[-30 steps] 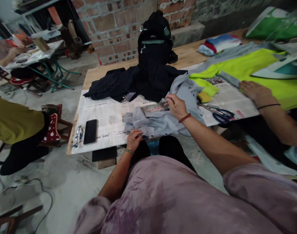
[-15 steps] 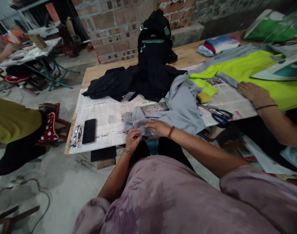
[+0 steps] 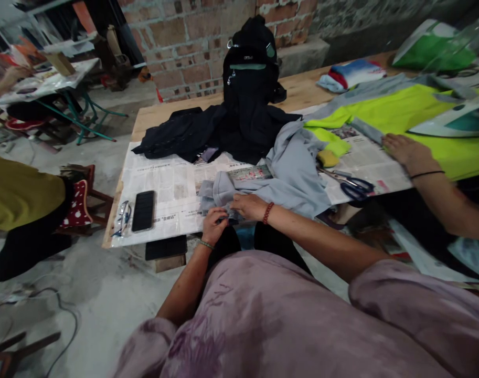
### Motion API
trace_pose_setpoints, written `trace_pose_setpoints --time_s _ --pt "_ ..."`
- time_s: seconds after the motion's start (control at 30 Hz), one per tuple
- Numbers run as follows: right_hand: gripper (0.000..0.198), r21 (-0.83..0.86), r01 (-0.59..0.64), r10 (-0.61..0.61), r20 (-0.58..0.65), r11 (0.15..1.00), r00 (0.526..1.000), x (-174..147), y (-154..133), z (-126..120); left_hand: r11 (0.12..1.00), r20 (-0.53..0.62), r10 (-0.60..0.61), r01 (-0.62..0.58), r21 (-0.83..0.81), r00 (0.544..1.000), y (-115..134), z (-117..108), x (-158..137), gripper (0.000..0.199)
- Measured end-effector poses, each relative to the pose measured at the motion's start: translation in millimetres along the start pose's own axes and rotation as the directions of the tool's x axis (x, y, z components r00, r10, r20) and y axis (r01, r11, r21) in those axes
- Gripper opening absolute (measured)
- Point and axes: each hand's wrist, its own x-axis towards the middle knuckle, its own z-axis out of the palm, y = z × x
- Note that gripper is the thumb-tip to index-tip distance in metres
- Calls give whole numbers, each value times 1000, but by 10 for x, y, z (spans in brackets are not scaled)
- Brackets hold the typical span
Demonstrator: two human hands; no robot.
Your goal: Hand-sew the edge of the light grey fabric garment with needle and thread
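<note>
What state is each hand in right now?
Left hand: fingers curled at the grey cloth; can't tell if holding.
Right hand: fingers bent on that cloth; whether closed, unclear.

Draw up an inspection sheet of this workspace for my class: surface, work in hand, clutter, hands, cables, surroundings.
Surface: wooden table, partly covered with newspaper.
Work in hand: rumpled grey garment at the near edge.
Clutter: phone, glasses, scissors, dark clothing, backpack.
Hands: left hand and right hand close together at the grey garment; exact grips unclear.
Cables: dark cable on the floor at left.
Surroundings: brick wall behind; at right, a co-worker's hand and an iron.
</note>
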Motion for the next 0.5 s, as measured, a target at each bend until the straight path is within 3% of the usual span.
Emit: trace_pose_setpoints --time_s 0.2,0.37,0.5 --pt "25 -12 44 -43 22 999 999 16 -54 -22 1000 5 11 -11 0 1000 -2 4 1 13" --pt "30 152 46 -45 -5 987 999 61 -90 15 1000 24 -1 1 2 1000 28 -6 10 14" --pt "31 277 -75 91 -45 958 995 87 -125 29 1000 43 -13 14 -16 999 53 -16 11 15"
